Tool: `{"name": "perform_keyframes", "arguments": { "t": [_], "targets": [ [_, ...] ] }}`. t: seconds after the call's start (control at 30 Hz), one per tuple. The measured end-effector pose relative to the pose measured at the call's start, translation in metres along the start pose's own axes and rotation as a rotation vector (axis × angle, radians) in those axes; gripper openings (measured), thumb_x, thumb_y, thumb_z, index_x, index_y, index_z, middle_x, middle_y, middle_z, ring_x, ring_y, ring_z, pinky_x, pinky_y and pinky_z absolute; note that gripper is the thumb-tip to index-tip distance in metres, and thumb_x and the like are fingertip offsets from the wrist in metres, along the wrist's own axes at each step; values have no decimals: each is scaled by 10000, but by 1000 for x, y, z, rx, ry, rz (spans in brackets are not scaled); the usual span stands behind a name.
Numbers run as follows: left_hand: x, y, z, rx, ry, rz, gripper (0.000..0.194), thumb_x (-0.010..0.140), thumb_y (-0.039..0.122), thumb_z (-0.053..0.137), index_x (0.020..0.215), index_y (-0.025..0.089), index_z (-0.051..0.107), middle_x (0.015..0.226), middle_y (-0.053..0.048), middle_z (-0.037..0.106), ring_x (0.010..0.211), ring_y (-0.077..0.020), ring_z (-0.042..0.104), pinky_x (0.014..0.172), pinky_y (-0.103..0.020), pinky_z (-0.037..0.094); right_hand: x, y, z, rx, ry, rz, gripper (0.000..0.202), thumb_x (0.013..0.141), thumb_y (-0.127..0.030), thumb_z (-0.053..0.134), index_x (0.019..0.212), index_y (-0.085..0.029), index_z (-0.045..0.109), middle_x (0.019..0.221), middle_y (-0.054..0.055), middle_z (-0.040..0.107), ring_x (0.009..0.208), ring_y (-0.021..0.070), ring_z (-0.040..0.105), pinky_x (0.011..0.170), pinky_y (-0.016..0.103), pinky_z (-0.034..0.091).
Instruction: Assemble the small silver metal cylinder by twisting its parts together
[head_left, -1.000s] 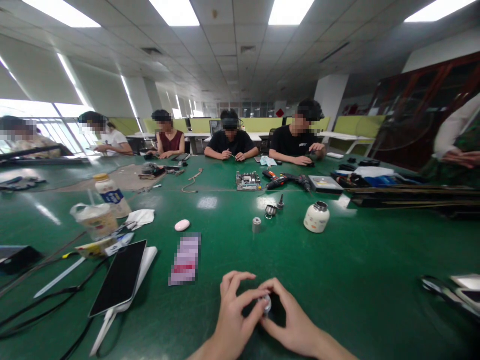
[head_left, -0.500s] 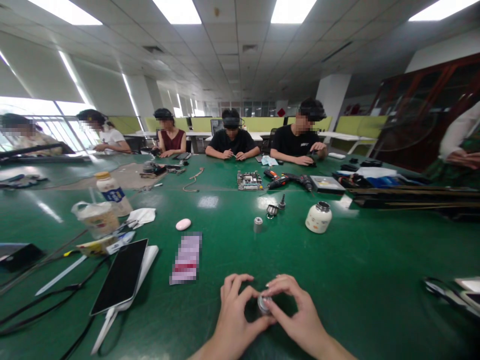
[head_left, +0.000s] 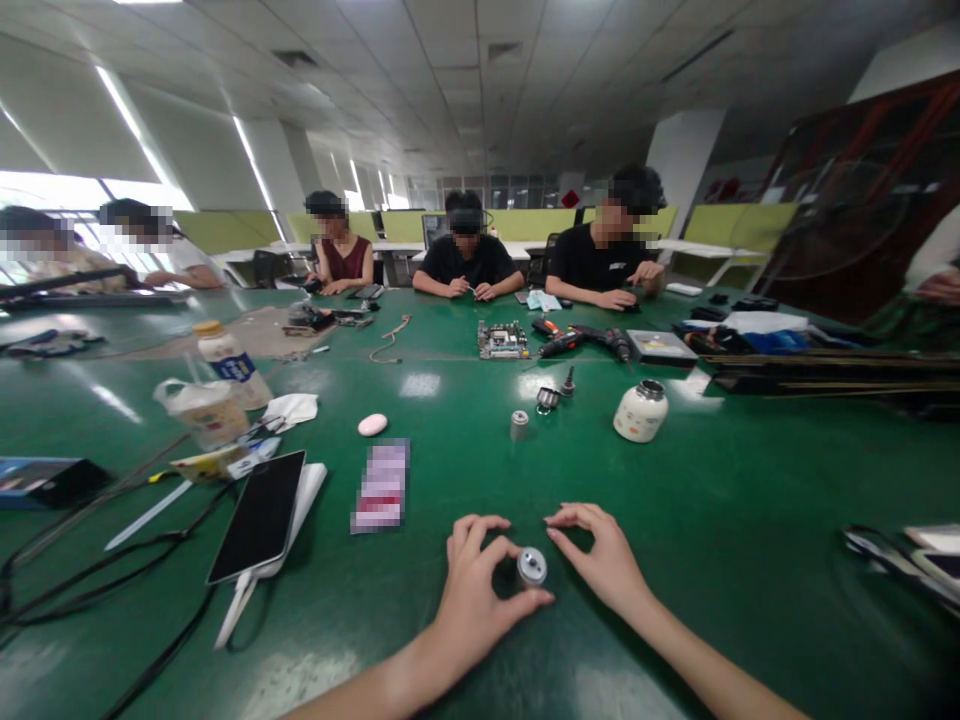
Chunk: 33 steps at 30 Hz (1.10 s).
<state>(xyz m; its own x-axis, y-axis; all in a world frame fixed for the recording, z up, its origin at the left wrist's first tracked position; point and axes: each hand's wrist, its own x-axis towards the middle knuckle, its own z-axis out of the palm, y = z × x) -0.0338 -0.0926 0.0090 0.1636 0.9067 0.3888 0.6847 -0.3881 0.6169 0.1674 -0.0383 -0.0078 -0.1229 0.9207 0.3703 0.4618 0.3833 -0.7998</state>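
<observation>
My left hand (head_left: 480,580) curls round a small silver metal cylinder (head_left: 532,568), thumb and fingers on its sides. The cylinder stands upright, and its round top shows dark holes. To its right, apart from it, is my right hand (head_left: 596,550), with thumb and fingertips close together in a pinch. Whatever may be between those tips is too small to make out. Farther forward on the green table (head_left: 705,520) stands a similar silver cylinder (head_left: 519,426). Beyond it lie a metal part with a ring (head_left: 547,401) and a dark pointed metal piece (head_left: 568,382).
A cream jar (head_left: 641,411) stands right of the parts. Left are a phone (head_left: 259,515) on a white device with cables, a pink oval object (head_left: 373,425), a bottle (head_left: 234,365) and a plastic cup (head_left: 206,412). A circuit board (head_left: 504,340) and power drills (head_left: 559,342) lie ahead; several people sit beyond.
My right hand has come off the silver cylinder and moved right. My left hand stays on the cylinder, whose top is now uncovered. The camera view has tilted downward.
</observation>
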Motion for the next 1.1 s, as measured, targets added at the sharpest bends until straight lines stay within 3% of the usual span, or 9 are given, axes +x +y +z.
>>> {"name": "perform_keyframes", "arguments": {
  "t": [0.17,0.33,0.47,0.73,0.8,0.9,0.93,0.97,1.1],
  "targets": [
    [0,-1,-1,0,6,18,349,629,432,855,856,235,677,1158,-70,584,1118,-315,433,942,-524,393,-6,-31,-4,108,8,-44,87,854,-302,644,836,-219,630,897,63,745,993,244,665,967,461,459],
    [0,0,-1,-7,-1,25,279,688,390,821,872,243,672,1157,-66,585,1112,-305,435,930,-505,399,-17,-60,-2,84,-144,-145,45,819,-211,682,820,-255,672,928,37,736,988,236,643,962,451,445],
    [0,1,-1,-11,-7,28,242,703,334,807,871,239,661,1154,-65,586,1107,-303,433,929,-501,398,-18,-62,3,106,-157,-101,54,817,-192,673,809,-243,660,920,39,725,950,226,644,884,406,481],
    [-1,1,0,-45,-29,3,244,712,324,797,889,247,649,1170,-66,571,1128,-310,428,941,-514,386,-20,-52,6,189,-136,-138,76,825,-174,657,806,-234,614,855,30,735,926,214,665,969,440,449],
    [-1,0,-1,-87,1,10,389,648,370,844,952,253,633,1192,-74,544,1146,-314,427,959,-520,383,-22,-52,5,195,-156,-140,94,820,-173,647,877,-234,604,929,49,723,971,223,656,970,436,457],
    [-1,-2,-3,-210,70,43,870,380,493,933,1127,243,562,1288,-114,445,1203,-345,394,1005,-536,367,-26,-50,4,206,-202,-162,348,777,-172,650,1103,-226,540,1211,109,623,1167,261,569,1020,445,435],
    [0,-2,-3,-242,81,48,919,358,502,934,1154,244,553,1311,-120,417,1219,-349,383,1013,-535,365,-27,-49,4,205,-226,-162,435,766,-175,651,1173,-221,505,1275,122,577,1213,270,534,1037,450,423],
    [0,-2,-4,-257,83,46,848,413,490,927,1146,253,571,1322,-116,404,1230,-345,376,1014,-528,366,-28,-47,5,198,-251,-152,494,761,-176,649,1222,-218,475,1297,126,555,1227,272,519,1044,452,417],
    [4,3,-6,-200,74,3,159,763,272,765,909,299,707,1279,-56,468,1233,-301,373,996,-494,366,-30,-43,11,115,-306,-57,524,753,-137,629,1241,-237,465,1195,87,596,1121,248,573,985,424,458]
  ]
}}
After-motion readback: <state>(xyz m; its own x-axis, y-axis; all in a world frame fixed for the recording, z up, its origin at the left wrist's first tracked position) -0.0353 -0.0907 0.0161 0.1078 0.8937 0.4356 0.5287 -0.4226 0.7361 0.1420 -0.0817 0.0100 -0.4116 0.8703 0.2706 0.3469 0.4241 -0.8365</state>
